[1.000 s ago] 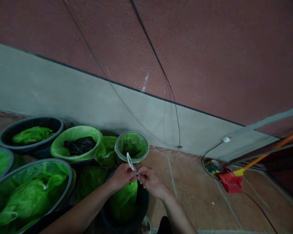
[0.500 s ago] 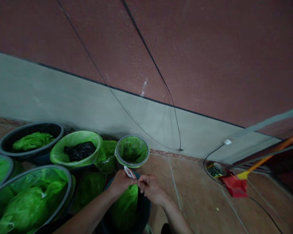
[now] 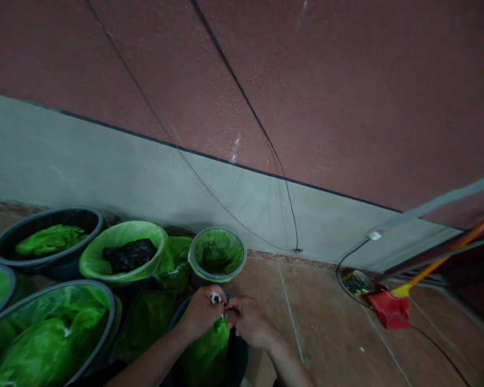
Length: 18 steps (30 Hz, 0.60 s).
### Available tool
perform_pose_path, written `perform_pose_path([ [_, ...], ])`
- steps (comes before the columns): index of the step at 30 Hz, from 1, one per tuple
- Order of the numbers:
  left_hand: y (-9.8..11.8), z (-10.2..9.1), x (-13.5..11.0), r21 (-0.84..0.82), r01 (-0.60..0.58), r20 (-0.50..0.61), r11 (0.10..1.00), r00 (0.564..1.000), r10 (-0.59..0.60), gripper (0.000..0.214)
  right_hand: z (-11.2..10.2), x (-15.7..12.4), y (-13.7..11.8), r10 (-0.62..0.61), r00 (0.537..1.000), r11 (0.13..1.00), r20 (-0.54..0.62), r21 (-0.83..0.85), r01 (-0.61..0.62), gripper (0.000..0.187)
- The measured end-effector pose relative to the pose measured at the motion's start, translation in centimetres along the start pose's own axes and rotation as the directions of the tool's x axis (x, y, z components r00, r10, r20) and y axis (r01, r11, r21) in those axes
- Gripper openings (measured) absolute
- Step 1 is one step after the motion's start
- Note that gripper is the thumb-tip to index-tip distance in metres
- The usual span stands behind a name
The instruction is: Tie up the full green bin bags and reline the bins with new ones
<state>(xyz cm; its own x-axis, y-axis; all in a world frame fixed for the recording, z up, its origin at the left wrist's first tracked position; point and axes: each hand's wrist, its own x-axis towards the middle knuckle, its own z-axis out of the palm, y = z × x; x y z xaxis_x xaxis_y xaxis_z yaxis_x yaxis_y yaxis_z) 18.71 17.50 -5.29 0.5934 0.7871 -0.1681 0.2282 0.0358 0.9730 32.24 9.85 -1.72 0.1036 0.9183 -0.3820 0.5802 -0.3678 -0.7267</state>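
Low in the middle, a green plastic bag (image 3: 207,346) stands in a dark bin (image 3: 244,357), its top gathered upward. My left hand (image 3: 201,312) is closed at the bag's gathered neck. A white strip (image 3: 215,297), looped or curled, sticks up from its fist. Right beside it, my right hand (image 3: 250,322) pinches at the same neck, the two sets of fingers almost touching. What lies between the right fingertips is too small to make out clearly. Just beyond the hands stands a smaller bin (image 3: 192,258) with a green liner.
On the left are several bins: a dark one (image 3: 100,226) with a green bag, a green-lined one (image 3: 84,258) holding a black bag (image 3: 131,255), and a large grey-rimmed one (image 3: 112,306). Cables run down the wall (image 3: 339,215). A red dustpan (image 3: 389,309) lies right on the tiled floor (image 3: 331,333).
The white strip, long and pointing up-left before, now shows as a short curl above my left fist. Both hands stay at the bag's neck, and the view has shifted slightly.
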Motion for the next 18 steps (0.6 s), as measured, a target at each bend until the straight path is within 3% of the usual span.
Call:
perform_pose_path([
  [7, -0.3, -0.2, -0.2, 0.085, -0.074, -0.027, 0.994, 0.997, 0.077, 0.02, 0.1, 0.1, -0.1, 0.039, 0.999, 0.995, 0.025, 0.093, -0.042, 0.017],
  [12, -0.5, 0.2, -0.5, 0.125, -0.159, -0.049, 0.979, 0.985, 0.166, 0.023, -0.6, 0.0, -0.6, 0.119, 0.993, 0.99, -0.016, 0.073, -0.117, 0.024],
  [15, -0.2, 0.2, -0.6, 0.09, -0.175, -0.049, 0.981, 0.983, 0.179, 0.02, -0.6, 0.1, -0.2, 0.041, 0.998, 0.996, -0.044, 0.079, -0.038, 0.021],
  [18, 0.5, 0.1, -0.8, 0.021, -0.13, -0.069, 0.991, 0.989, 0.131, 0.018, -0.3, 0.5, 0.6, -0.044, 0.999, 0.978, 0.006, 0.204, 0.041, 0.022],
])
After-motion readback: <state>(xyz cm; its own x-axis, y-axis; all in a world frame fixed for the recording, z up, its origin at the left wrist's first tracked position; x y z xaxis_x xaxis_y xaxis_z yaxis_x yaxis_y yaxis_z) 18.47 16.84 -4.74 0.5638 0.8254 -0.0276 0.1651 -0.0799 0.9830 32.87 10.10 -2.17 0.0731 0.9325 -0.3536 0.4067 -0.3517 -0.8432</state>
